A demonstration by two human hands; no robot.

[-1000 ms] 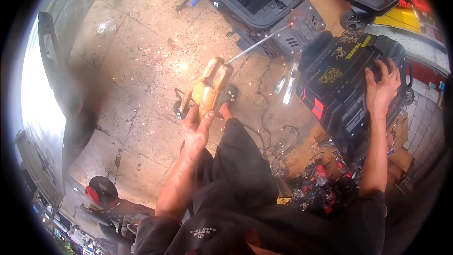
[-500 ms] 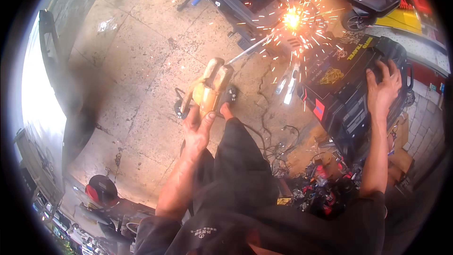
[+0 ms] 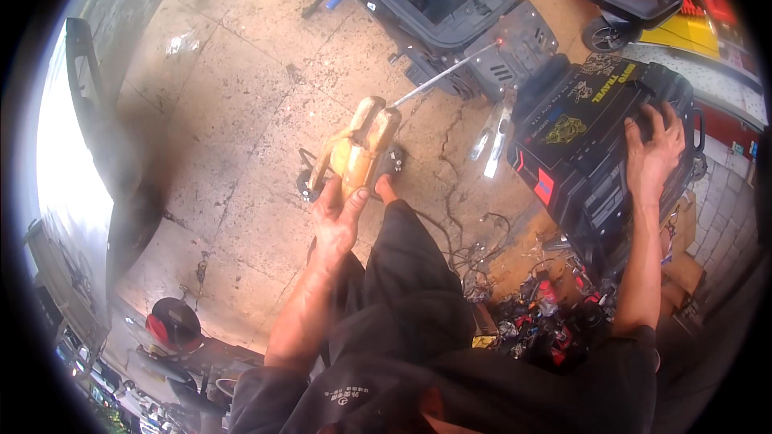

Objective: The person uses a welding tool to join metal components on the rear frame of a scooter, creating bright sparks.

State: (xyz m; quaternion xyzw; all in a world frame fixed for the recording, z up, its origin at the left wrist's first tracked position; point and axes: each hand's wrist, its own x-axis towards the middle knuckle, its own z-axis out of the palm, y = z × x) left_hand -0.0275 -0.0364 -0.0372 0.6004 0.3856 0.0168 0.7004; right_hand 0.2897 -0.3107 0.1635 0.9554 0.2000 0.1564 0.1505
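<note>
My left hand (image 3: 335, 221) is closed around a worn, yellow-brown welding electrode holder (image 3: 354, 157). A thin grey welding rod (image 3: 442, 74) is clamped in its jaws and slants up to the right. The rod's far end has a small reddish glow and lies over a dark slotted metal plate (image 3: 527, 56); whether it touches cannot be told. My right hand (image 3: 655, 153) rests on a black hard case (image 3: 599, 133) with yellow graphics, its fingers bent and spread across the lid near the right edge.
An open black scooter body (image 3: 434, 0) stands beyond the plate. Shiny metal strips (image 3: 498, 141) lie beside the case. A dark cable (image 3: 450, 185) crosses the floor, near a heap of scrap parts (image 3: 547, 305). A black-wheeled vehicle (image 3: 607, 34) is at the far right.
The bright arc and flying sparks at the rod's tip have gone out, leaving a faint red glow. Both hands have barely moved.
</note>
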